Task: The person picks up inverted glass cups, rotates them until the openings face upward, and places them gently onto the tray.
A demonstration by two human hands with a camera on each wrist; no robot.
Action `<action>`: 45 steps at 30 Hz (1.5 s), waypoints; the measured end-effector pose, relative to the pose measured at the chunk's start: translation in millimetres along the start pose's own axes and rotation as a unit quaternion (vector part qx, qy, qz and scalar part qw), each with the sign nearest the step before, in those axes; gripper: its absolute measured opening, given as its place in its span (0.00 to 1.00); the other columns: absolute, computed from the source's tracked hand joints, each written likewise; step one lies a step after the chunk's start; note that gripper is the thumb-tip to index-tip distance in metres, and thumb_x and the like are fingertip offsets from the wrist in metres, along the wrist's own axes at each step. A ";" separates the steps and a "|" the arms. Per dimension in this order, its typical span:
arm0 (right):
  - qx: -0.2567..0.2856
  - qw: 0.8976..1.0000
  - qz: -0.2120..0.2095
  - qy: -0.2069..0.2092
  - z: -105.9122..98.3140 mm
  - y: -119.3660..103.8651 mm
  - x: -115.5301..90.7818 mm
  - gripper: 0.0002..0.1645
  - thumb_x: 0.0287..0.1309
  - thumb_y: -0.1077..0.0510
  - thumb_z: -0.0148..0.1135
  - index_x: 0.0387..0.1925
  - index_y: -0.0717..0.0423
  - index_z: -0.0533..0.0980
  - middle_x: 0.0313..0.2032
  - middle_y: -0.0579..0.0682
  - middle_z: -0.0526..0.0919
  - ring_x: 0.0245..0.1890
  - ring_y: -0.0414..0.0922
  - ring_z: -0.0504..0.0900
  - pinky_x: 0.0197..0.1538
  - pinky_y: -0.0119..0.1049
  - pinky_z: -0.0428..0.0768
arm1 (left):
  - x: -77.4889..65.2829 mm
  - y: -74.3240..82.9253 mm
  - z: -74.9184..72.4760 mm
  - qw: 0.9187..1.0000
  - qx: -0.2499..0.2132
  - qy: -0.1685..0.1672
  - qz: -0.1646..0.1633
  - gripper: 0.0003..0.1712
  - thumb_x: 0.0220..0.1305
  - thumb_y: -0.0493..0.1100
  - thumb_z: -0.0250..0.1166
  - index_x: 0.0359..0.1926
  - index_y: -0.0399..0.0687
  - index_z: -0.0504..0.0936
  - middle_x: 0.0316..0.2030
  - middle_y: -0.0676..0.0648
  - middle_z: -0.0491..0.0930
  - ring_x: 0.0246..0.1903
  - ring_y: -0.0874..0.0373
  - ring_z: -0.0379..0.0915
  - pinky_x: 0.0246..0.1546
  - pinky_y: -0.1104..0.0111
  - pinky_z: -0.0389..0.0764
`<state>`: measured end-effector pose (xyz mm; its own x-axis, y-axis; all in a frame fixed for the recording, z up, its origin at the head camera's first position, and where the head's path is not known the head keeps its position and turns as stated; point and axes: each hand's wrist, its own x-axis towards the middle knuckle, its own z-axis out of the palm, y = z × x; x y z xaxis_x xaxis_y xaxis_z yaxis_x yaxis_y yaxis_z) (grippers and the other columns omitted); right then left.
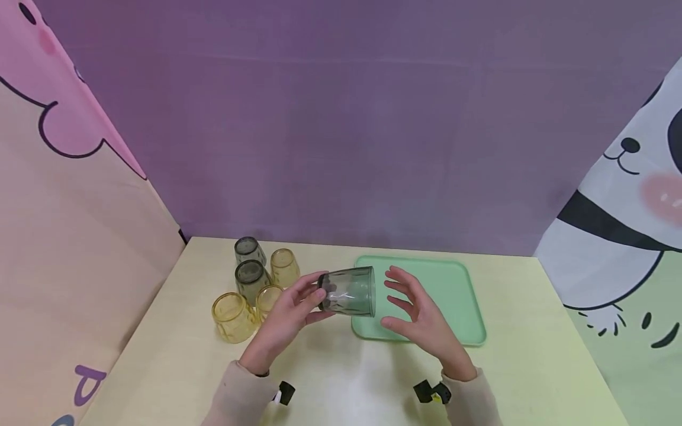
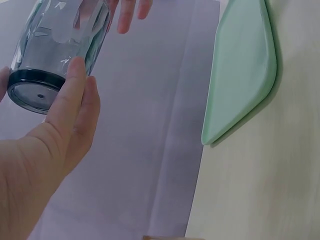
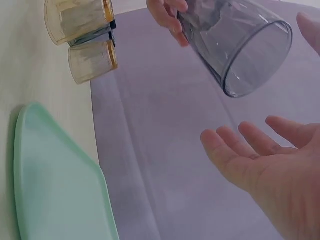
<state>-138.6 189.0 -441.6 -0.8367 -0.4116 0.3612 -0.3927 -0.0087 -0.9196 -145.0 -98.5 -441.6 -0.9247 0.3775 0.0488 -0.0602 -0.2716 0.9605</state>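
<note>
A smoky grey drinking glass (image 1: 348, 291) is held on its side above the table, its mouth toward the right. My left hand (image 1: 293, 307) grips it round the base end, thumb on the near side; in the left wrist view the thick dark base (image 2: 37, 90) shows between thumb and fingers. Just off the rim, my right hand (image 1: 421, 313) is spread with fingers apart and holds nothing. In the right wrist view a gap separates its fingertips (image 3: 207, 137) from the glass's rim. Behind and below both lies a light green tray (image 1: 447, 302).
Left of my left hand stand several glasses: a yellow one (image 1: 234, 318) in front, another yellow one (image 1: 285, 267) at the back, and two grey ones, the nearer (image 1: 253, 280) beside the farther (image 1: 249, 249). A purple cloth (image 1: 341, 118) hangs behind the pale table (image 1: 176, 355).
</note>
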 end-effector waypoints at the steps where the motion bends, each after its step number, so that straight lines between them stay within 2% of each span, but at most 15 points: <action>1: -0.001 1.000 0.002 -0.002 1.5 -0.9 1.1 0.50 0.57 0.70 0.70 0.75 0.53 0.56 0.71 0.55 0.61 0.70 0.62 0.62 0.67 0.57 0.66 | 0.1 -1.2 0.3 1.000 0.000 0.000 0.001 0.31 0.74 0.42 0.60 0.72 0.37 0.62 0.60 0.33 0.69 0.55 0.48 0.75 0.54 0.53 0.79; 7: -0.012 1.000 -0.003 -0.012 6.5 -2.1 6.3 0.51 0.56 0.70 0.71 0.76 0.53 0.55 0.71 0.58 0.61 0.69 0.64 0.61 0.65 0.60 0.67 | 0.1 -5.8 2.4 1.000 0.002 -0.004 -0.001 0.31 0.74 0.42 0.60 0.72 0.37 0.63 0.61 0.33 0.70 0.55 0.48 0.75 0.54 0.53 0.80; 12: -0.011 1.000 -0.008 -0.015 9.0 -1.5 10.2 0.52 0.54 0.70 0.73 0.75 0.52 0.56 0.71 0.55 0.62 0.68 0.62 0.63 0.64 0.61 0.69 | 0.5 -7.6 3.3 1.000 0.004 -0.006 -0.007 0.32 0.74 0.43 0.60 0.72 0.37 0.62 0.62 0.29 0.68 0.56 0.47 0.75 0.54 0.54 0.80; 16: -0.004 1.000 -0.018 -0.021 11.1 -1.0 13.0 0.52 0.54 0.71 0.72 0.75 0.55 0.56 0.70 0.58 0.62 0.66 0.64 0.65 0.62 0.58 0.72 | 0.7 -8.9 3.6 1.000 0.007 -0.005 -0.004 0.31 0.74 0.43 0.60 0.72 0.38 0.63 0.62 0.31 0.68 0.56 0.46 0.75 0.54 0.53 0.80; 23: 0.009 1.000 -0.015 -0.022 15.2 1.5 14.9 0.50 0.53 0.72 0.72 0.74 0.56 0.59 0.68 0.59 0.64 0.62 0.58 0.69 0.61 0.46 0.76 | -2.9 -10.6 5.7 1.000 0.014 0.000 0.000 0.30 0.74 0.43 0.61 0.71 0.40 0.65 0.61 0.33 0.70 0.56 0.47 0.75 0.53 0.53 0.80; 30: 0.022 0.999 -0.020 -0.014 19.9 1.3 16.7 0.49 0.52 0.73 0.73 0.73 0.58 0.61 0.65 0.61 0.67 0.60 0.63 0.70 0.60 0.43 0.77 | -5.8 -11.8 4.5 1.000 -0.003 0.003 -0.005 0.30 0.74 0.43 0.60 0.72 0.40 0.64 0.62 0.34 0.70 0.56 0.48 0.75 0.54 0.52 0.79; 34: 0.024 0.999 -0.027 -0.007 22.1 1.8 16.6 0.48 0.52 0.74 0.73 0.72 0.60 0.62 0.64 0.62 0.67 0.59 0.67 0.69 0.60 0.43 0.77 | -6.5 -11.8 3.6 1.000 -0.004 0.002 -0.007 0.31 0.74 0.44 0.61 0.72 0.40 0.64 0.62 0.34 0.70 0.58 0.43 0.73 0.55 0.53 0.79; 38: 0.025 0.999 -0.029 -0.001 23.5 2.2 16.5 0.48 0.50 0.74 0.73 0.71 0.61 0.62 0.64 0.62 0.68 0.59 0.60 0.72 0.60 0.43 0.77 | -7.5 -11.0 2.4 1.000 -0.005 -0.001 -0.011 0.32 0.74 0.44 0.61 0.72 0.41 0.63 0.62 0.35 0.69 0.61 0.35 0.68 0.55 0.52 0.79; 42: 0.034 0.999 -0.030 -0.001 24.6 1.6 17.0 0.48 0.50 0.74 0.73 0.71 0.62 0.63 0.64 0.62 0.68 0.59 0.54 0.73 0.60 0.44 0.77 | -8.8 -9.1 1.6 1.000 -0.003 -0.003 -0.013 0.32 0.73 0.43 0.61 0.73 0.40 0.63 0.63 0.35 0.69 0.60 0.39 0.70 0.54 0.52 0.79; 45: 0.040 0.999 -0.029 -0.002 25.3 0.8 17.2 0.48 0.50 0.74 0.73 0.71 0.62 0.63 0.64 0.61 0.68 0.59 0.56 0.73 0.60 0.45 0.76 | -10.0 -7.2 0.6 1.000 0.001 -0.006 -0.014 0.33 0.74 0.43 0.61 0.73 0.39 0.61 0.63 0.34 0.68 0.59 0.42 0.71 0.54 0.52 0.79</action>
<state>-143.7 158.8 -440.0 -0.8115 -0.4127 0.4138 -0.4089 -0.1050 -0.9065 -135.1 -99.7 -448.8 -0.9181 0.3956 0.0251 -0.0850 -0.2585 0.9623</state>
